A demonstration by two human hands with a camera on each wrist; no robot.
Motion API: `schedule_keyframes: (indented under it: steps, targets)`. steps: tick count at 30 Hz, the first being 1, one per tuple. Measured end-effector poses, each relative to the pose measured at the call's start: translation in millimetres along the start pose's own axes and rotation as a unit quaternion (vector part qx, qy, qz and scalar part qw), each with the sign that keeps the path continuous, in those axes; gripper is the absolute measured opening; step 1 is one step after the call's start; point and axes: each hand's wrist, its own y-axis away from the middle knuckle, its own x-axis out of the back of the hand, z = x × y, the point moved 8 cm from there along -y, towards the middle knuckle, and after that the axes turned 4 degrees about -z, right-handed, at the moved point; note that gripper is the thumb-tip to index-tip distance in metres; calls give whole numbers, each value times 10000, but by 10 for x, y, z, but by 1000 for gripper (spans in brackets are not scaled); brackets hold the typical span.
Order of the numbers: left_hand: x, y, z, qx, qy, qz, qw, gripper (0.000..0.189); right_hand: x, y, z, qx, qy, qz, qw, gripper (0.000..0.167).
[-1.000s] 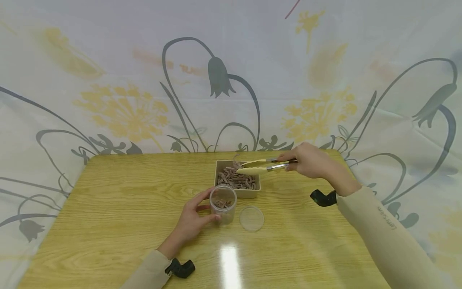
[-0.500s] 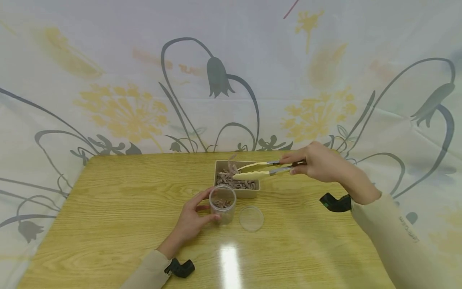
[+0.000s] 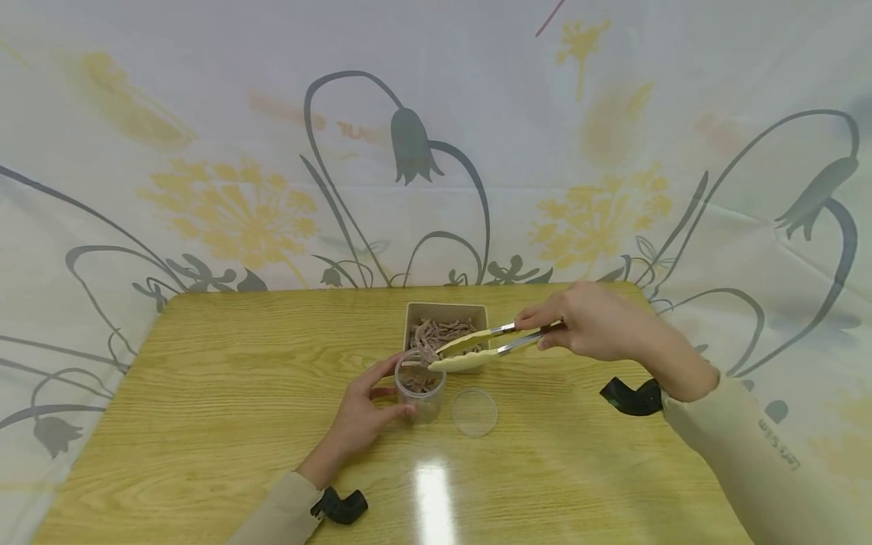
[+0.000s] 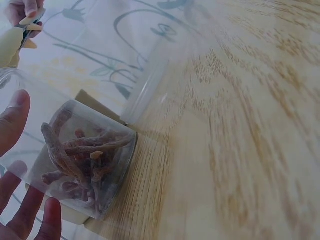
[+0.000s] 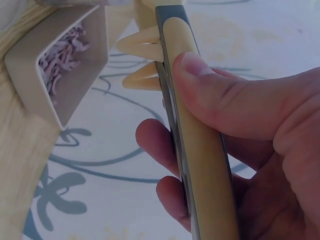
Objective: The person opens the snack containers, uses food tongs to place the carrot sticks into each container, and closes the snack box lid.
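Observation:
My left hand (image 3: pixel 362 415) holds a clear plastic jar (image 3: pixel 429 412) upright on the table, thumb on one side and fingers on the other. Brown, wrinkled strips (image 4: pixel 80 155) lie in the jar's bottom in the left wrist view. My right hand (image 3: pixel 591 322) grips a pair of tongs (image 3: pixel 468 362) with pale yellow tips; its thumb presses along the handle in the right wrist view. Between the tong tips, right at the jar's mouth, hang more strips (image 3: pixel 421 354). Behind the jar stands a beige box (image 3: pixel 447 309) with many similar strips, partly covered by the tongs.
A round clear lid (image 3: pixel 474 412) lies flat to the right of the jar. The wooden table (image 3: pixel 238 393) ends at a flower-printed cloth (image 3: pixel 422 219) behind the box.
The tongs first shifted left over the box, then came toward me and down, bringing strips from the box to the jar's mouth. My left hand and the jar stayed put.

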Motion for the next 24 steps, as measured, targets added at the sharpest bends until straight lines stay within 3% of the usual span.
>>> schedule_keyframes:
  steps: [5, 11, 18, 24]
  targets:
    - [-1, -2, 14, -36, 8, 12, 10000, 73, -34, -68, -84, 118, 380, -106, 9992, 32]
    - [-5, -5, 3, -66, 48, -34, 10000, 73, -68, -165, -126, 101, 446, -321, 9984, 31]
    - [-22, -20, -286, -60, 21, -7, 10000, 78, -40, -273, -144, 162, 336, -360, 9987, 30]
    - [-16, -14, -359, 0, 80, 9, 10000, 79, -38, -330, -134, 109, 272, -425, 9987, 30]
